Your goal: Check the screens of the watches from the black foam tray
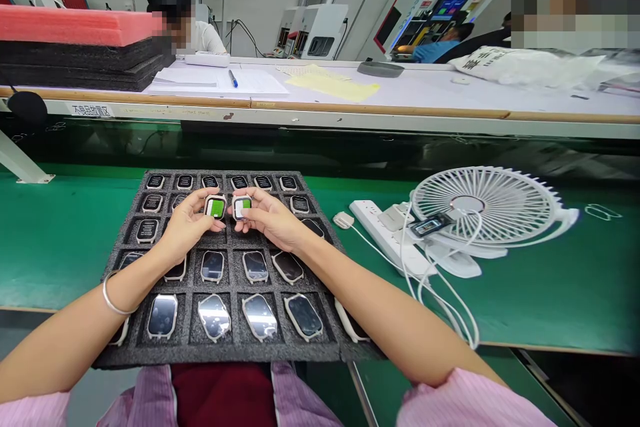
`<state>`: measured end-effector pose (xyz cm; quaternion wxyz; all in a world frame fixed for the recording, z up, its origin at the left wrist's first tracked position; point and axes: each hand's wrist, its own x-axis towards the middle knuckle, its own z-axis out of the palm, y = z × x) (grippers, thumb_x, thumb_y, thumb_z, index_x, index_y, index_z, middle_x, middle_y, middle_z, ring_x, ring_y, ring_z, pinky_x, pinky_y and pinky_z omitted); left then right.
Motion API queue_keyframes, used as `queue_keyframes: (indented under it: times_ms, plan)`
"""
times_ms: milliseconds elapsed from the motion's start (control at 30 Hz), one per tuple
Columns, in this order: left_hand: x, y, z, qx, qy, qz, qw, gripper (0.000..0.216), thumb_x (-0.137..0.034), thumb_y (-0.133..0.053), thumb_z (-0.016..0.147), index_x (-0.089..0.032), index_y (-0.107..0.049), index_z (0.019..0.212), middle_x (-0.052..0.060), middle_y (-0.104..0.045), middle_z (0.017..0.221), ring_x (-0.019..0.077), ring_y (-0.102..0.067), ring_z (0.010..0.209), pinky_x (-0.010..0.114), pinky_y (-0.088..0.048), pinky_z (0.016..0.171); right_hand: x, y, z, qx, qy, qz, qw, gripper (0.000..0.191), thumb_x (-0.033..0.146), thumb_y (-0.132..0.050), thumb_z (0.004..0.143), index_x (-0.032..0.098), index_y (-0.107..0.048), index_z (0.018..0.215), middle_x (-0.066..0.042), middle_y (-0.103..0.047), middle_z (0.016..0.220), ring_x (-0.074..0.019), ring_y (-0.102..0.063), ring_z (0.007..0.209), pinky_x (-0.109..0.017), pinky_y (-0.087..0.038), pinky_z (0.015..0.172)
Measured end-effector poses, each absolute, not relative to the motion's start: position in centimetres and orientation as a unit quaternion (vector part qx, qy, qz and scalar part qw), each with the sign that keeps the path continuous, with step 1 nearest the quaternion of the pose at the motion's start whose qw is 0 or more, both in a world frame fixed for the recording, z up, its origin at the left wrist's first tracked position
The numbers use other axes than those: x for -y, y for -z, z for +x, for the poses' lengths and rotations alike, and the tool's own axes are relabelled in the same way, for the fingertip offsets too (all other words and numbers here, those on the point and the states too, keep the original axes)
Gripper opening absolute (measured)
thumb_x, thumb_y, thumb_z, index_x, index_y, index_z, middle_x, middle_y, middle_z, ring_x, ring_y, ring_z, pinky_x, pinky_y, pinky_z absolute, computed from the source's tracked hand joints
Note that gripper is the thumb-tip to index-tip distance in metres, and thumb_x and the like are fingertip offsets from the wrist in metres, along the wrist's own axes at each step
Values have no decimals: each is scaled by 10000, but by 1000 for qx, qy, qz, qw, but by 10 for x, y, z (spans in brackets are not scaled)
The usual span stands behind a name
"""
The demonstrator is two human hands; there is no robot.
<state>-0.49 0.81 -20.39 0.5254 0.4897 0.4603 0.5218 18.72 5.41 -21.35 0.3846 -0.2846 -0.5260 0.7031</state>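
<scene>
My left hand (193, 223) pinches a smartwatch case (215, 207) without a strap, its screen lit green. Close beside it, my right hand (265, 217) grips a second smartwatch case (241, 207), whose screen shows white and green; the thumb lies over its lower part. Both are held above a dark grey foam tray (200, 351) with square pockets. Several more watch cases sit in the pockets, such as a dark-screened one (163, 316) in the front row. Those in the back rows show small white text. My hands and forearms hide some pockets.
Right of the tray lie a white power strip (373, 217) with cables and a white fan (487, 207). Across the green bench (540, 293), a raised shelf carries red and black foam sheets (80, 27), papers and a pen (233, 79). A person sits beyond it.
</scene>
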Motion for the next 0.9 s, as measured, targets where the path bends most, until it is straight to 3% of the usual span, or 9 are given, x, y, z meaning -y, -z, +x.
queue_keyframes:
  times_ms: [200,433,633,900]
  plan:
    - [-7,202,-4,-461,-525,488,524,476,-186,-694,717,-192,-597,1183,11,-682,956,110,-694,626,255,-584,634,-54,213,186,527,-692,-311,382,288,368,-734,820,207,-583,1005,2,-710,776,-101,-630,524,-208,-446,473]
    - [-7,201,-4,-476,-539,470,512,330,-366,-684,809,-180,-624,1075,-23,-632,796,110,-677,538,227,-550,533,-54,213,186,530,-686,-315,387,295,360,-749,801,211,-587,997,8,-707,782,-96,-624,515,-209,-442,470]
    - [-9,205,-5,-463,-534,482,519,438,-239,-697,760,-195,-583,1181,12,-667,959,114,-704,637,275,-601,662,-56,217,187,543,-680,-303,388,389,201,-772,741,219,-574,1075,-12,-717,906,-101,-646,605,-219,-480,535]
    - [-9,206,-4,-457,-534,494,511,555,-120,-719,661,-203,-566,1187,32,-644,1110,89,-688,686,259,-605,713,-56,217,187,541,-684,-298,389,504,95,-731,669,234,-554,1120,5,-706,918,-93,-616,603,-228,-482,563]
